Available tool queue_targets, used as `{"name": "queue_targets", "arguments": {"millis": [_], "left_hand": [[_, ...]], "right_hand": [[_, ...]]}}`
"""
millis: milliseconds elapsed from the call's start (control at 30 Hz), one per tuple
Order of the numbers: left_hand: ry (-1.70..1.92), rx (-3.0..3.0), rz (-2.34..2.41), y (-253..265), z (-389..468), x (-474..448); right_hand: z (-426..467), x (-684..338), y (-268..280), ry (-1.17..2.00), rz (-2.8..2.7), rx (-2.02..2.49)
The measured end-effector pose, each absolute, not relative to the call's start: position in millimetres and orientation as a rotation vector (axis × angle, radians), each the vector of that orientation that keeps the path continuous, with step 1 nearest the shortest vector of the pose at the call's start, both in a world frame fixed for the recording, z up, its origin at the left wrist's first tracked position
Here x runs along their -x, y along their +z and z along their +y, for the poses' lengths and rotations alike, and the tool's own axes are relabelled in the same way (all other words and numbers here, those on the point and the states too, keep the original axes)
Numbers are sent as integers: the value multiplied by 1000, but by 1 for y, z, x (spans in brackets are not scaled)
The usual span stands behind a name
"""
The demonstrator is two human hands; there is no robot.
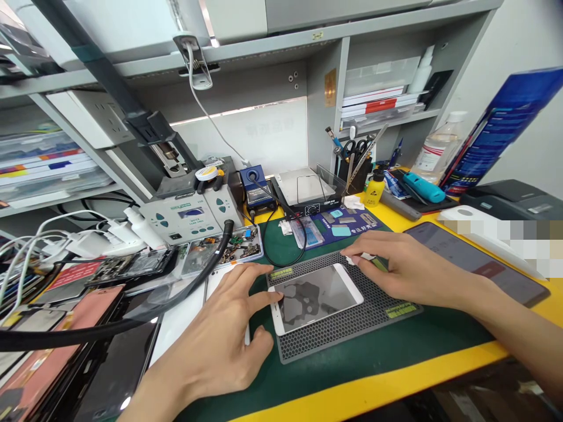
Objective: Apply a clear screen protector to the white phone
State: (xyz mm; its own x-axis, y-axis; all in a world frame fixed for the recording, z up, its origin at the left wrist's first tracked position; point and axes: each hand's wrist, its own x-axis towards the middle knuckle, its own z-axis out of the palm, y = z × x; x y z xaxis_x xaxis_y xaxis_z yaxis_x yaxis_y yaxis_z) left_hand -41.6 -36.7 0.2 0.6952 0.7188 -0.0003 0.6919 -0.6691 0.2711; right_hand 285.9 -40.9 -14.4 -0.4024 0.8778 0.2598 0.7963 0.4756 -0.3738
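Observation:
A white-framed smartphone (328, 293) lies face up on a dark honeycomb-patterned mat (308, 346), its screen marked with irregular darker patches toward the left end. My left hand (224, 325) has its fingers apart; one fingertip rests on the phone's left end, and the thumb hangs beside it. Past the phone's upper right corner, my right hand (409, 269) pinches a small white piece (352, 259), perhaps tissue or a wipe, mostly hidden by the fingers. Part of a white device (176, 328) lies beneath my left hand.
A black hose (193, 290) from the hot-air station (193, 214) crosses the left side. Phones and parts (79, 328) pile up there. Behind the mat stand a parts tray (240, 246) and a black-framed heating plate (308, 190). At right lie a large dark-screened device (479, 264) and a yellow bottle (375, 190).

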Motion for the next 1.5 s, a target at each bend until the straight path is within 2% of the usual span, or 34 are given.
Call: {"name": "queue_targets", "arguments": {"millis": [1500], "left_hand": [[263, -2657, 1089, -18, -36, 33]], "right_hand": [[-40, -284, -16, 219, -2337, 1408]]}}
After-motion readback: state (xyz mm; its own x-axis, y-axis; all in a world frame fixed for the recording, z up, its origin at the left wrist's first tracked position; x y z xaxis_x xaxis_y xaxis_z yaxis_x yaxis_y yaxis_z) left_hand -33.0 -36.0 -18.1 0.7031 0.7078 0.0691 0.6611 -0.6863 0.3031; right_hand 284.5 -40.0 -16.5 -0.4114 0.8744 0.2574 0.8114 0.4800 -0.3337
